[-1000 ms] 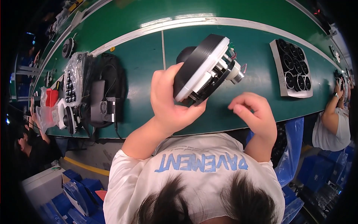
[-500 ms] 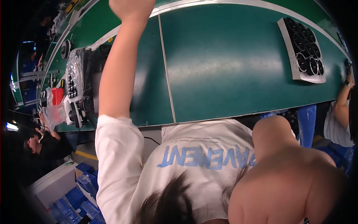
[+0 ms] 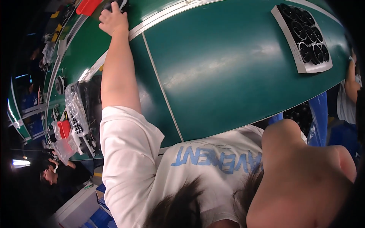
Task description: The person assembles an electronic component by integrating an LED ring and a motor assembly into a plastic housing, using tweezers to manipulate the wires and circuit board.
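Note:
My left arm reaches far across the table. At its end my left hand [image 3: 113, 22] has its fingers bent over a dark part with a shiny edge [image 3: 122, 5], cut off by the top of the picture. A red bin [image 3: 88, 6] lies just left of that hand. My right hand [image 3: 304, 186] is raised close to the camera at the lower right. Its back and wrist show, but its fingers are out of sight, so what it holds cannot be seen. A white tray [image 3: 291, 45] with several black round parts [image 3: 311, 34] stands at the far right of the green table [image 3: 213, 72].
A metal rail [image 3: 171, 14] divides the table from a green strip [image 3: 85, 47] behind it. Left of my arm are plastic-wrapped parts [image 3: 74, 102], a small red box [image 3: 64, 129] and a black disc [image 3: 59, 85]. People work at both sides; blue bags hang at the lower right.
My left hand, cut off by the top edge before, now shows on the dark part. The view has turned, and the red bin has come into sight. My right hand stays raised near the camera.

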Motion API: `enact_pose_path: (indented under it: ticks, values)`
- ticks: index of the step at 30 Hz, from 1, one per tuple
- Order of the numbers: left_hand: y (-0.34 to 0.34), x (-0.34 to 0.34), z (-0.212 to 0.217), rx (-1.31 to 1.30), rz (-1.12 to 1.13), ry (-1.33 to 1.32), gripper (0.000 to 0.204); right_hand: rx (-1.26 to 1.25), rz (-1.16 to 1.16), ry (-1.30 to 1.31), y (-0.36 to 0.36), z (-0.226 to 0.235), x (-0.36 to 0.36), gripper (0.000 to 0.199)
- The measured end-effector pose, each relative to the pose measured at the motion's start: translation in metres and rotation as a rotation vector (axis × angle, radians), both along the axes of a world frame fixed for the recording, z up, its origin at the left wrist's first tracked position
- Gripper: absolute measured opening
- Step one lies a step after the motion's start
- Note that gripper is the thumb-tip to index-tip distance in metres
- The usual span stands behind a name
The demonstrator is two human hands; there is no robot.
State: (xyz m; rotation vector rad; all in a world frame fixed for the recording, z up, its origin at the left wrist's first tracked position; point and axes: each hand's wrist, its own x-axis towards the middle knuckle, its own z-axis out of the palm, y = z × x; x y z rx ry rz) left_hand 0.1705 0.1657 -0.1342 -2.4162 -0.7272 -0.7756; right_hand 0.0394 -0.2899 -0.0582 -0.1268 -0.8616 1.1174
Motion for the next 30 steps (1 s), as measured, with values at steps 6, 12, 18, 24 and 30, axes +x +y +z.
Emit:
enact_pose_path:
  ticks: [6, 12, 18, 24, 30]
  values:
    - [-0.005, 0.003, -0.005, -0.184, -0.023, -0.031, 0.06, 0.045, 0.083, 0.043, 0.009, 0.005, 0.008, 0.02]
    - [-0.015, -0.007, -0.008, -0.314, -0.066, -0.243, 0.068, 0.174, 0.22, 0.035, 0.033, 0.013, 0.006, 0.02]
    - [-0.079, 0.007, -0.035, -0.517, -0.327, -0.286, 0.06, 0.209, 0.306, -0.025, 0.052, 0.035, -0.013, 0.02]
    - [-0.101, -0.005, -0.031, -0.327, -0.579, -0.171, 0.042, -0.708, -0.349, -1.363, 0.089, -0.006, -0.001, 0.016]
    - [-0.109, -0.018, -0.03, -0.459, -0.57, -0.091, 0.035, -0.668, -0.609, -1.558, 0.121, -0.071, 0.025, 0.012]
